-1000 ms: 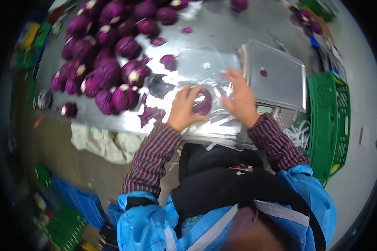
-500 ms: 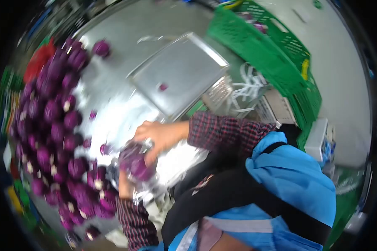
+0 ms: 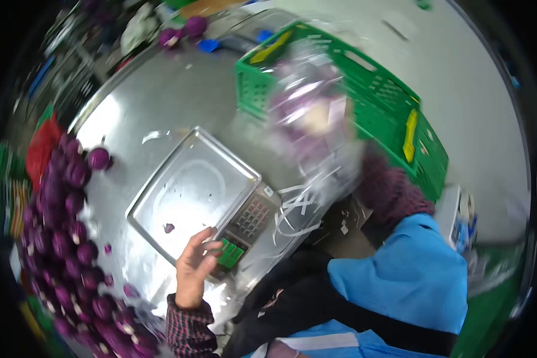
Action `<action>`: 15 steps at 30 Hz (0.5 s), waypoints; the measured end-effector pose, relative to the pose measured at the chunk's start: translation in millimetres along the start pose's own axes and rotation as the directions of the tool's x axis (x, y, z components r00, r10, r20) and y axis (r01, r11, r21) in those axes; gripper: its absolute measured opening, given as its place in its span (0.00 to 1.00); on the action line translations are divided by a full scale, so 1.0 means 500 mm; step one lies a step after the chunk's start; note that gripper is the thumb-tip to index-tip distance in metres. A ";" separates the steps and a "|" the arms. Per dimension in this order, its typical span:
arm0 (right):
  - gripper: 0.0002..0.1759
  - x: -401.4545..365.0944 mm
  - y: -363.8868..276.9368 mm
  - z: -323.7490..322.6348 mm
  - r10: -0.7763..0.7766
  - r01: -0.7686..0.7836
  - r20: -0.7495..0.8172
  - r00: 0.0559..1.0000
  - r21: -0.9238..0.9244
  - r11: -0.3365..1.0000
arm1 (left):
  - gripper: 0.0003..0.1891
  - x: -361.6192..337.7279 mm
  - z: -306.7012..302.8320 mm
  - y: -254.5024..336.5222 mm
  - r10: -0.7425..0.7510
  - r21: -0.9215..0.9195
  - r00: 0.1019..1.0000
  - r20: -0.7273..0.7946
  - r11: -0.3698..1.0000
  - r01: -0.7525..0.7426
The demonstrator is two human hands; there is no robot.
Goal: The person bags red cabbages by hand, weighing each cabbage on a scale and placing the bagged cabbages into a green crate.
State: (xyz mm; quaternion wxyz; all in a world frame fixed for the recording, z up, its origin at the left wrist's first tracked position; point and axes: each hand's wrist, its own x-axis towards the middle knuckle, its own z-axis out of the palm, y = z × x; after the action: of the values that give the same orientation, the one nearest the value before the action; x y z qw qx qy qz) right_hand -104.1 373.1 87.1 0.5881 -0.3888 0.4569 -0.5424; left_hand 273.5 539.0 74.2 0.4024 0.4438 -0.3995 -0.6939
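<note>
My right hand (image 3: pixel 317 118) is blurred by motion at the near side of the green crate (image 3: pixel 253 89). It grips a clear plastic bag (image 3: pixel 307 65) of purple round vegetables that look like red onions. The bag's loose end trails toward the scale. My left hand (image 3: pixel 194 268) is empty, its fingers apart, at the near edge of the weighing scale (image 3: pixel 197 185). The scale has a steel pan, a keypad and a green-lit display (image 3: pixel 231 253). A small purple scrap (image 3: pixel 169 228) lies on the pan.
A big heap of red onions (image 3: pixel 62 244) covers the table's left side, beside a red bag (image 3: pixel 42 149). White straps (image 3: pixel 301 206) lie by the scale. Two onions (image 3: pixel 185 31) sit at the far edge, near a blue-handled tool (image 3: pixel 209 45).
My right hand has carried the bagged onions from the near table over to the green crate. My left hand has let go of the bag. The view has turned right.
</note>
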 end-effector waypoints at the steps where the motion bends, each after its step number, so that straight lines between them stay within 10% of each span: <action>1: 0.31 0.016 -0.040 -0.104 -0.079 0.068 -0.064 0.995 -0.155 0.986 | 0.25 -0.002 0.006 -0.018 0.020 -0.033 0.992 -0.128 0.999 -0.024; 8: 0.31 0.312 -0.115 -0.726 0.073 -0.143 -0.470 0.880 -0.115 0.983 | 0.13 -0.148 -0.070 -0.213 0.002 0.103 0.638 -0.770 0.987 0.121; 10: 0.32 0.395 -0.037 -0.912 0.262 -0.275 -0.206 0.943 -0.040 0.960 | 0.10 -0.221 -0.103 -0.272 0.047 0.229 0.510 -0.859 0.926 0.300; 12: 0.42 0.375 0.013 -0.907 0.405 -0.430 -0.323 0.855 -0.007 0.903 | 0.08 -0.282 -0.149 -0.312 0.092 0.291 0.429 -0.899 0.856 0.427; 15: 0.46 0.361 0.072 -0.760 0.181 -0.460 -0.635 0.751 -0.306 0.834 | 0.08 -0.314 -0.173 -0.307 0.132 0.400 0.463 -0.876 0.735 0.547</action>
State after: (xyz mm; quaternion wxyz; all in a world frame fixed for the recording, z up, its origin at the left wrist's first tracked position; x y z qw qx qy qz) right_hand -459.6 212.6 -74.7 0.4012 -0.2403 0.7868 -0.4029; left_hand 367.9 719.9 -44.4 0.2742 0.8852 -0.2889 -0.2404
